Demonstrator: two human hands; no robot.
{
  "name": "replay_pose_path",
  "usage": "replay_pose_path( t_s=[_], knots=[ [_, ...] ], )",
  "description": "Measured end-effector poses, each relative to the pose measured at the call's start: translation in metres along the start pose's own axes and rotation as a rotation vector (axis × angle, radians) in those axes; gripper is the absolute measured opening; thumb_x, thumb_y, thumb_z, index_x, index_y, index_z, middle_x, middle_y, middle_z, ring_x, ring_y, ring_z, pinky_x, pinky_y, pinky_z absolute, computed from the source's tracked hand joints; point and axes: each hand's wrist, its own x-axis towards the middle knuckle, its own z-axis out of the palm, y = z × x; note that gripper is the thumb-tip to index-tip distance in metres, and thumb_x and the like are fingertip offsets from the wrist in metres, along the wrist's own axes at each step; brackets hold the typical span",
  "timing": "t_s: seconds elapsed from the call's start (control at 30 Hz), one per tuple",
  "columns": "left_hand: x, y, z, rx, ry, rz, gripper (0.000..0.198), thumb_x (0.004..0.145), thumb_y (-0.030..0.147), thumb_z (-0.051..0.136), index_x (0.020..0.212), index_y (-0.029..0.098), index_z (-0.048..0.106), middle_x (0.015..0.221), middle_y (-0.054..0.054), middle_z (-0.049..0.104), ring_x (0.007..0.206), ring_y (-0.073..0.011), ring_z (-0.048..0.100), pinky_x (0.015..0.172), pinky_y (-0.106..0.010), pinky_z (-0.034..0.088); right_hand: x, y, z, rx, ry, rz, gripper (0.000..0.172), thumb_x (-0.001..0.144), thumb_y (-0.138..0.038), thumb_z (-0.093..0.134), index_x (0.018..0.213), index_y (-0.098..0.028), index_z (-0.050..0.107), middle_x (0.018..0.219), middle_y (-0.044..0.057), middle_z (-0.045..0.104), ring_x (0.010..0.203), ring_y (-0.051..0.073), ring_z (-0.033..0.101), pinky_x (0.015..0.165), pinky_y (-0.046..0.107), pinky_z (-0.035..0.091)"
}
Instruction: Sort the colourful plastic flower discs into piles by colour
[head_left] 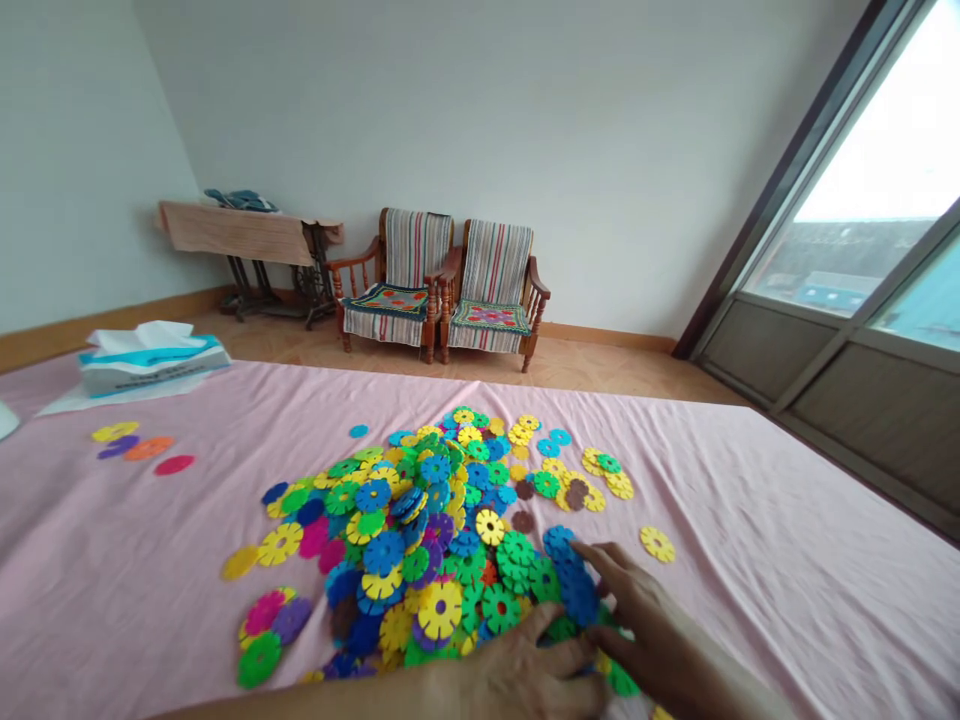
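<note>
A large heap of coloured plastic snowflake discs (442,520) is being observed lying on a pink cloth (787,560) spread over a flat surface. The right hand (660,625) is being held at the near right edge of the heap, fingers extended and lightly spread, its fingertips (592,552) resting beside a short run of blue discs (574,578) that appear to be interlocked; whether a disc is actually being pinched cannot be told. The left hand (536,670) is being laid palm-down over green discs at the heap's near edge, fingers loosely curled; nothing is being seen clasped in it, though its underside is hidden.

Four flat pieces (142,448) are being noted well apart at the far left, near a tissue pack (154,360). A lone yellow disc (657,543) is lying just beyond the right hand. Two armchairs (442,290) and a covered table (247,235) are standing against the back wall.

Risk judged: the heap is being kept loose and layered, so a sweeping hand could be scattering discs across the cloth; the cloth's wrinkles could be letting pieces slide; the joined blue run could be pulled apart if lifted by one end
</note>
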Motion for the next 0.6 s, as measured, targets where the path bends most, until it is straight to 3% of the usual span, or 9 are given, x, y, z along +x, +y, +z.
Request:
replay_pose_path(
  t_s=[0.07,0.17,0.3,0.4,0.5,0.6],
  knots=[
    [-0.013,-0.007,-0.023,-0.071,-0.055,-0.104,0.016,0.095,0.028,0.047,0.102,0.028,0.062,0.112,0.001,0.064,0.11,-0.0205,0.052,0.097,-0.042,0.042,0.017,-0.008,0.016,0.037,0.019,-0.001,0.063,0.073,-0.008,0.052,0.132,-0.031,0.044,0.114,0.007,0.061,0.098,0.023,0.064,0.082,0.038,0.057],
    [-0.037,-0.014,-0.054,-0.121,-0.152,-0.275,0.014,0.094,0.031,0.05,0.097,0.023,0.061,0.105,-0.003,0.063,0.108,-0.0211,0.052,0.104,-0.045,0.034,0.043,-0.024,0.042,0.044,0.025,-0.044,0.053,0.077,-0.011,0.049,0.129,-0.023,0.047,0.118,0.011,0.059,0.108,0.024,0.059,0.091,0.042,0.052],
    [-0.071,-0.026,-0.071,-0.089,-0.182,-0.482,0.013,0.091,0.029,0.054,0.1,0.021,0.06,0.108,-0.005,0.06,0.112,-0.0221,0.05,0.11,-0.048,0.025,0.071,-0.053,0.057,0.115,-0.015,-0.155,0.053,0.08,-0.01,0.045,0.131,-0.023,0.045,0.126,0.01,0.056,0.119,0.023,0.053,0.098,0.042,0.047],
    [-0.101,-0.041,-0.077,0.014,-0.175,-0.625,0.014,0.091,0.018,0.052,0.102,0.021,0.061,0.115,-0.005,0.059,0.119,-0.0228,0.046,0.111,-0.048,0.022,0.074,-0.066,0.042,0.177,-0.058,-0.121,0.044,0.086,-0.014,0.041,0.129,-0.023,0.045,0.125,0.009,0.056,0.107,0.02,0.059,0.09,0.037,0.052],
    [-0.129,-0.048,-0.088,0.166,-0.103,-0.762,0.029,0.089,0.007,0.045,0.107,0.021,0.062,0.122,-0.007,0.058,0.122,-0.0254,0.043,0.11,-0.052,0.021,0.055,-0.06,0.006,0.107,-0.11,0.016,0.029,0.089,-0.021,0.042,0.115,-0.023,0.054,0.107,0.007,0.063,0.09,0.018,0.064,0.082,0.035,0.053],
    [-0.14,-0.036,-0.103,0.136,-0.082,-0.742,0.033,0.089,0.012,0.048,0.117,0.026,0.059,0.13,-0.004,0.054,0.126,-0.0246,0.041,0.111,-0.047,0.025,0.023,-0.048,-0.034,-0.028,-0.23,0.128,0.015,0.079,-0.022,0.053,0.093,-0.023,0.06,0.088,0.005,0.066,0.078,0.018,0.065,0.072,0.03,0.054]
  ],
)
